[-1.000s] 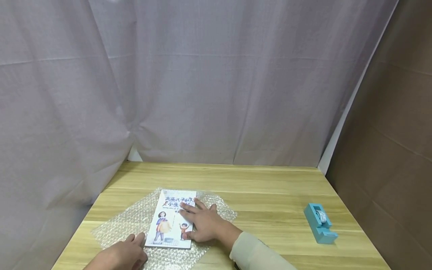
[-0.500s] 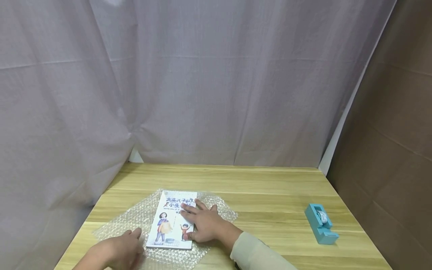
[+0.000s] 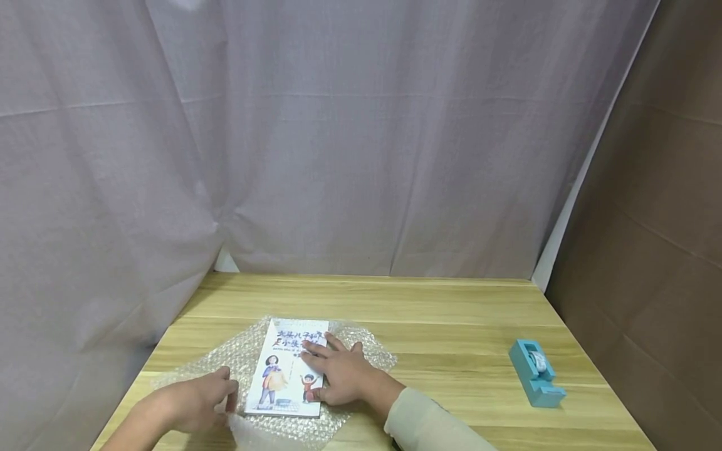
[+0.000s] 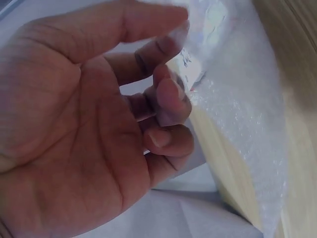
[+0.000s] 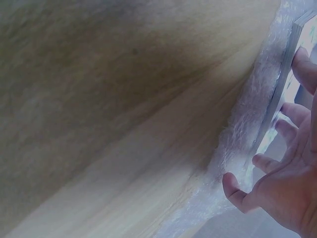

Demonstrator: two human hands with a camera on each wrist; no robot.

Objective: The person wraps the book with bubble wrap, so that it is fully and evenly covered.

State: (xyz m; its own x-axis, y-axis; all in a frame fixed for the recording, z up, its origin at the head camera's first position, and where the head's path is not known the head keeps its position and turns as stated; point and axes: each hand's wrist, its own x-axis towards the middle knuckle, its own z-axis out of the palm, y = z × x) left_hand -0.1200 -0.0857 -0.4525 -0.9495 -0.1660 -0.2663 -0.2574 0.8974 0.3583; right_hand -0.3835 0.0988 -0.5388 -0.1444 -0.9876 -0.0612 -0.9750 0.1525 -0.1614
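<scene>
A white picture book (image 3: 282,376) with drawn figures on its cover lies on a sheet of bubble wrap (image 3: 228,360), turned at an angle beneath it. My right hand (image 3: 341,374) rests spread over the book's right side, fingers apart. In the right wrist view, the fingers of that hand (image 5: 287,188) lie along the edge of the book (image 5: 277,94). Left of the book, my left hand (image 3: 194,401) pinches the near-left part of the wrap, which is lifted there. The left wrist view has the raised film (image 4: 242,89) at the tips of thumb and index finger.
A blue tape dispenser (image 3: 536,376) with a roll in it stands at the right of the wooden table (image 3: 440,338). Grey cloth (image 3: 361,156) hangs behind the table and along the left; a brown panel (image 3: 648,250) closes the right side.
My left hand has shifted left and slightly up from beside the book's lower corner, and the near-left part of the bubble wrap has come up with it. The right hand and the book stay put.
</scene>
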